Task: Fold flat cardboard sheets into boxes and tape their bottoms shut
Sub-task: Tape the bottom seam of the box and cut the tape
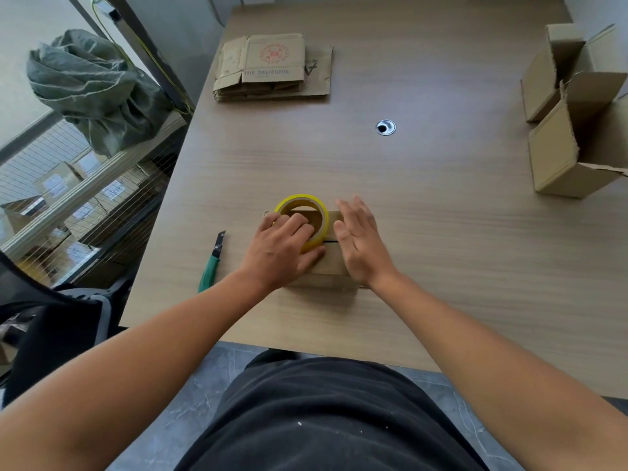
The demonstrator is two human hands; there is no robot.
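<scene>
While the left hand grips the yellow tape roll on top of the small cardboard box, the right hand lies straight-fingered along the box's right edge. If that brace slips, the flap seam between the hands could gape, and the tape could land crooked.

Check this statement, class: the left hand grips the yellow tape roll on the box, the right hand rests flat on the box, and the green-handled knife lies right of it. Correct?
One error: the head view shows the green-handled knife lying left of the box, on the table. The left hand does grip the yellow tape roll; the right hand rests flat on the box.
</scene>
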